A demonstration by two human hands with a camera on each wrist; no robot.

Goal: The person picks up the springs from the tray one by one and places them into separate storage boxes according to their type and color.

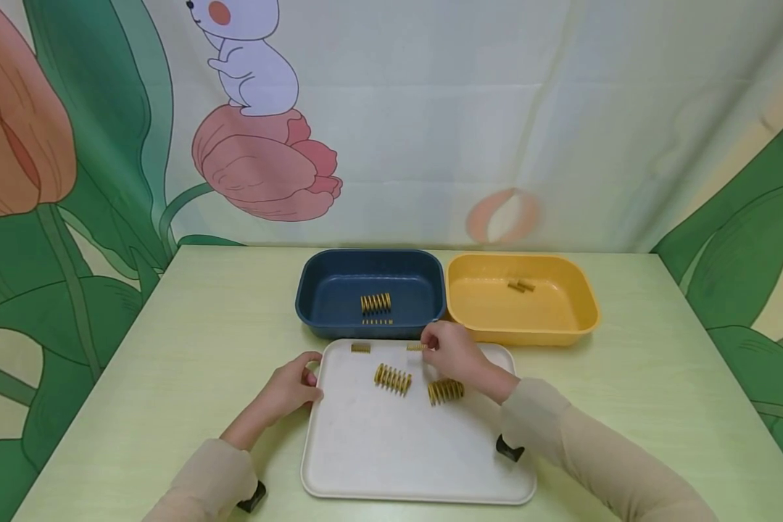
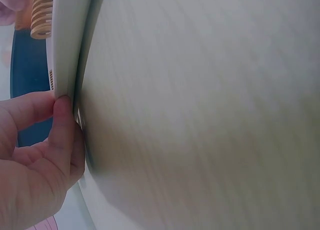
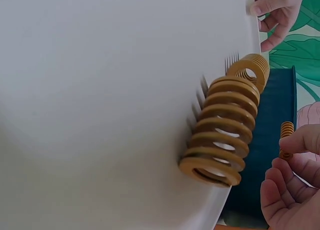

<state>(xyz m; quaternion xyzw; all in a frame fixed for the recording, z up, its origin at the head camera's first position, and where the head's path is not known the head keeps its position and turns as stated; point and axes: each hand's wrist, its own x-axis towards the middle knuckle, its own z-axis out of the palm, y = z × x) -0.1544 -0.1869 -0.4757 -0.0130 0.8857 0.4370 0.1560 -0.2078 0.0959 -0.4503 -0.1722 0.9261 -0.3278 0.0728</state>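
Note:
A small gold coil spring [image 3: 286,131] is pinched between the thumb and fingers of my right hand [image 1: 455,353], over the far edge of the white tray [image 1: 417,457]. My left hand [image 1: 288,388] grips the tray's left rim, its thumb and fingers at the edge in the left wrist view. On the tray lie two large gold coil springs, one near the middle [image 1: 393,379] and another [image 1: 445,391] below the right hand. Another small spring [image 1: 360,348] lies by the tray's far left corner.
Beyond the tray stands a dark blue bin [image 1: 326,328] with a large spring [image 1: 375,304] inside. Right beside it is a yellow bin [image 1: 496,336] holding small springs [image 1: 520,286]. A printed curtain [image 1: 417,130] hangs behind the pale green table [image 1: 202,319].

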